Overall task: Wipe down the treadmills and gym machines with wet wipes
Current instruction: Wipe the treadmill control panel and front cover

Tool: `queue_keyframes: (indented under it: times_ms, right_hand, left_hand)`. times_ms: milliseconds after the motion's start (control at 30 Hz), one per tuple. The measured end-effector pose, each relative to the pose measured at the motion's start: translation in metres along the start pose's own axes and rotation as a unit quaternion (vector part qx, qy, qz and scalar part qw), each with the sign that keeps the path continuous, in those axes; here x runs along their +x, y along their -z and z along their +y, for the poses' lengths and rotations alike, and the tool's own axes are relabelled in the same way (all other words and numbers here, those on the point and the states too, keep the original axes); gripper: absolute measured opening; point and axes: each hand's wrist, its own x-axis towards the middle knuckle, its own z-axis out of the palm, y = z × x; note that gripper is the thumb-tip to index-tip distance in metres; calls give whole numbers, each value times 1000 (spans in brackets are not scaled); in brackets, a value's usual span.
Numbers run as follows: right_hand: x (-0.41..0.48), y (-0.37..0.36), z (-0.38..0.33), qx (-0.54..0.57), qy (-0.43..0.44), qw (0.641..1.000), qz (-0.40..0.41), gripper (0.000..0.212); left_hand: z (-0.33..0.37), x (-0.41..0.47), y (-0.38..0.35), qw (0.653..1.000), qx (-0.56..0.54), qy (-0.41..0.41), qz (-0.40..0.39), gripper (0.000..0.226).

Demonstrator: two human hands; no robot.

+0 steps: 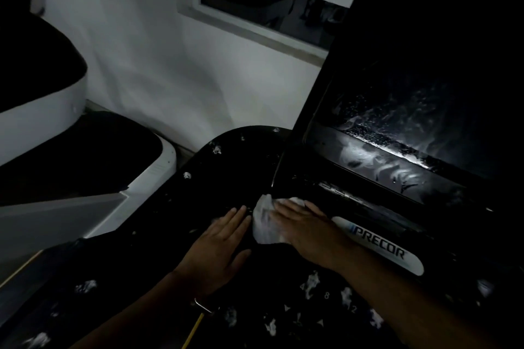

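A dim gym corner, seen from above: the black console of a Precor treadmill [226,167] fills the frame, its upright display screen [419,127] streaked with wet smears and droplets along its lower edge. White flecks of foam or residue [312,282] dot the dark panel around the number keys, with more scattered toward the console's rounded top. A white wall [158,65] and a framed window [255,25] stand behind; a neighbouring black-and-white machine [56,127] sits at left.

The right hand [309,232] lies flat with fingers together, pressing a crumpled white wet wipe [265,221] onto the console just below the screen and beside the Precor badge [380,246]. The left hand [219,246] rests open and empty, palm down, just beside the wipe, apparently bracing. A watch strap [204,304] shows at the left wrist.

The step in hand looks to be clearing the panel beneath the display. Doing it well probably calls for even palm pressure, overlapping strokes, and refolding the wipe to a clean face before tackling the remaining flecks near the keys, which otherwise risk being smeared, not lifted. The seam where screen meets console likely needs a fingertip pass.
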Motion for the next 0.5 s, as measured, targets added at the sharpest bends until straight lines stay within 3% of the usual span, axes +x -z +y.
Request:
queue_keyframes:
  times_ms: [67, 133, 200, 333, 500]
  right_hand:
    - [5, 0, 7, -19, -25, 998, 60, 50]
    - [23, 10, 5, -6, -56, 996, 64, 52]
    - [41, 20, -15, 61, -23, 998, 6, 58]
    - [35, 9, -26, 63, 75, 995, 32, 64]
    - [54, 20, -34, 32, -2, 995, 96, 60]
  left_hand:
    - [-1, -1, 2, 1000, -2, 15, 3, 78]
    - [-3, -3, 3, 999, -7, 36, 7, 79]
    - [-5, -5, 4, 999, -9, 41, 3, 79]
    - [-12, -13, 4, 998, 4, 63, -2, 79]
    - [-19, -20, 1, 997, -18, 78, -4, 84]
